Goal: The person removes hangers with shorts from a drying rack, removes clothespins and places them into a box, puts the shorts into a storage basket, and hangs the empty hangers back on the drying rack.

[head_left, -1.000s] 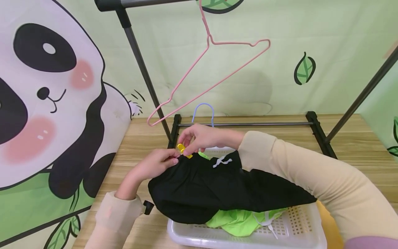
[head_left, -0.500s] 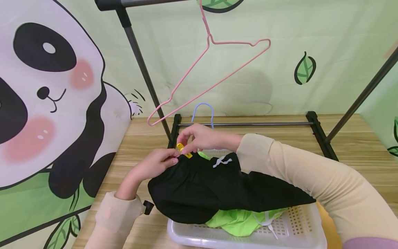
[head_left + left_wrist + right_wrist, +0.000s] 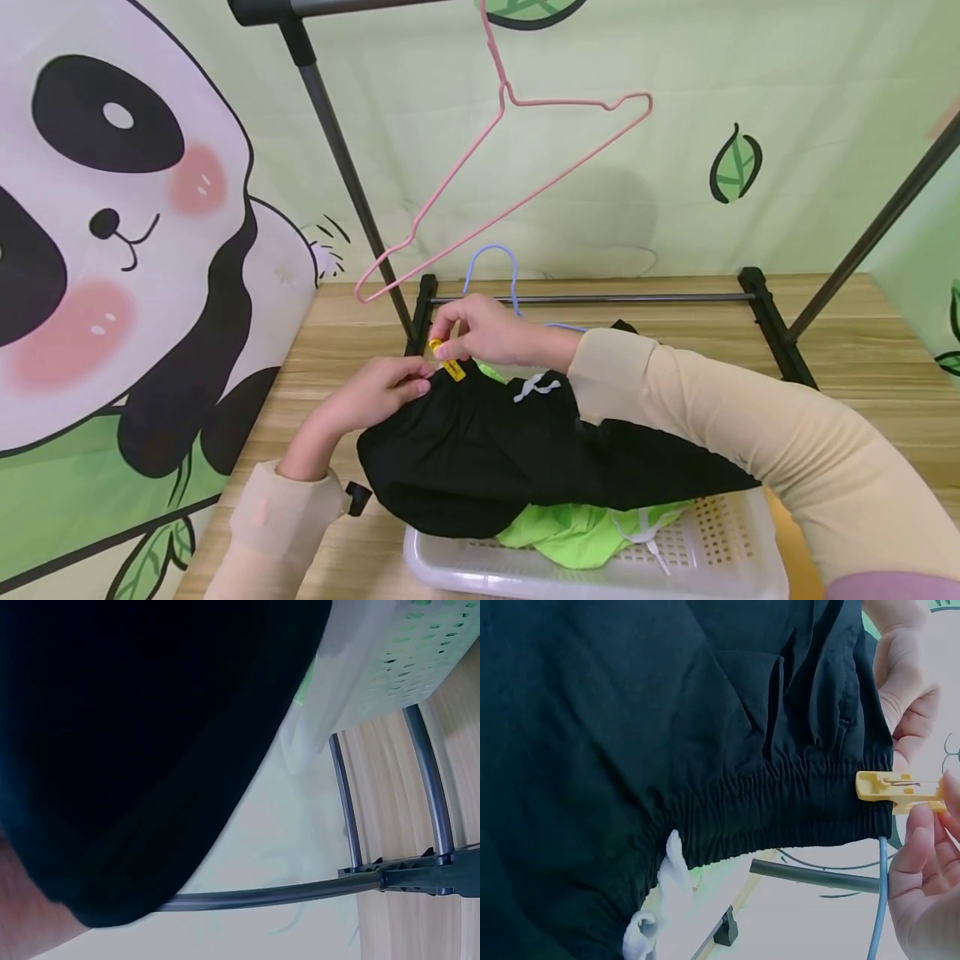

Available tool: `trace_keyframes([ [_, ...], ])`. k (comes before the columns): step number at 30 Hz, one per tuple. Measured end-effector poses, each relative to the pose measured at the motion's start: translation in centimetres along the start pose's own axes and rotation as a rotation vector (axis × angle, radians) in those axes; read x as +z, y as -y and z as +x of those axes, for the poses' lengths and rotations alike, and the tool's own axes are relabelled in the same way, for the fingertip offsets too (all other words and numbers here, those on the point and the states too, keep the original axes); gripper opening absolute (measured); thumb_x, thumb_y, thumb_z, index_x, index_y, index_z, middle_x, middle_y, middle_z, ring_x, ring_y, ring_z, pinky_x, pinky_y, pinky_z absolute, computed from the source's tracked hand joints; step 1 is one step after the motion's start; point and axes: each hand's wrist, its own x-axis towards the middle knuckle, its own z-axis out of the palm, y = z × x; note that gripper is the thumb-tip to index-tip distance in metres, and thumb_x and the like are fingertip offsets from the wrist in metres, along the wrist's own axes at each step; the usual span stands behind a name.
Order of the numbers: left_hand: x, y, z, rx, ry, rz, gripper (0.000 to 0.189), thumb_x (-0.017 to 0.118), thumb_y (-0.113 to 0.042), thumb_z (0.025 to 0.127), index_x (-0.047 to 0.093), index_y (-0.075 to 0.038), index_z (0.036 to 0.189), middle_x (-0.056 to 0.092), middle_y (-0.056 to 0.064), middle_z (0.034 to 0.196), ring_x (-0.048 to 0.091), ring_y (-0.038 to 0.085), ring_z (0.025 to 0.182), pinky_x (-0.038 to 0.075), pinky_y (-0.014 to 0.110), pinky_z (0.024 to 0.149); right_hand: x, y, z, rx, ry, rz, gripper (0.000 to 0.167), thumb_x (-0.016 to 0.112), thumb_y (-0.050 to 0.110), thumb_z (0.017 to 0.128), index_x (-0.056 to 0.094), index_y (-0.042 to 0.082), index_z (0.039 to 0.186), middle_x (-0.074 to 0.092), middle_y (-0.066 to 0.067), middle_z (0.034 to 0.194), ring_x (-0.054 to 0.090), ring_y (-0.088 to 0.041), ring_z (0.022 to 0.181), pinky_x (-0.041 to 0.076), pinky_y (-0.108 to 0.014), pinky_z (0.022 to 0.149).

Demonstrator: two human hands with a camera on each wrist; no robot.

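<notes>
Black pants [image 3: 480,450] with a gathered waistband and white drawstring [image 3: 536,388] hang over the basket. My left hand [image 3: 382,390] pinches the waistband's left corner between thumb and fingers. My right hand [image 3: 487,332] holds a yellow clothespin [image 3: 453,368] between thumb and fingertips. In the right wrist view the clothespin [image 3: 900,787] lies across the waistband's end, its front over the fabric. A blue hanger [image 3: 491,248] shows behind my right hand; part of its wire [image 3: 880,892] comes out below the waistband. In the left wrist view the pants [image 3: 150,750] hide my left fingers.
A white perforated basket [image 3: 585,579] under the pants holds a lime-green garment [image 3: 570,537] with white cord. Beyond stands a dark metal rack [image 3: 341,167] with a pink hanger [image 3: 502,108] on it. A panda-printed backdrop [image 3: 150,250] borders the wooden tabletop [image 3: 300,400].
My right hand has risen slightly and the clothespin has tilted. The blue hanger has shifted, showing more wire, and a dark fabric corner appears behind the right sleeve. The left hand stays put.
</notes>
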Motion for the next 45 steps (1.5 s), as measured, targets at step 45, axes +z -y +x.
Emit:
trace_keyframes([
  [45, -0.01, 0.11, 0.02, -0.006, -0.014, -0.024, 0.009, 0.052, -0.007, 0.087, 0.058, -0.004, 0.093, 0.052, 0.001, 0.073, 0.046, 0.013, 0.069, 0.039, 0.025, 0.064, 0.61, -0.62, 0.20, 0.090, -0.218, 0.372, 0.004, 0.056, -0.003, 0.082, 0.054, -0.005, 0.078, 0.050, -0.002, 0.061, 0.039, -0.011, 0.044, 0.036, -0.019, 0.045],
])
